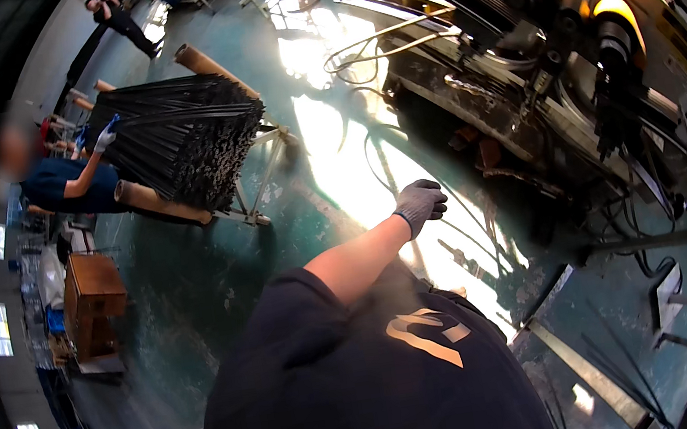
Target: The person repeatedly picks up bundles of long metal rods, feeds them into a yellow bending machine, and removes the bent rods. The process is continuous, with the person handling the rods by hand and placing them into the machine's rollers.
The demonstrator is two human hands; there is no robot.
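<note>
Curled loosely and holding nothing, our gloved left hand [420, 203] hangs over the green floor [194, 281], with the big machine [533, 53] ahead to its right; our other hand stays unseen.

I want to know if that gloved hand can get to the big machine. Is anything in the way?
Nothing visible blocks it. The gloved hand hangs in the air over the shiny green floor, curled and holding nothing. Between it and the machine lie only loose cables low on the floor.
</note>
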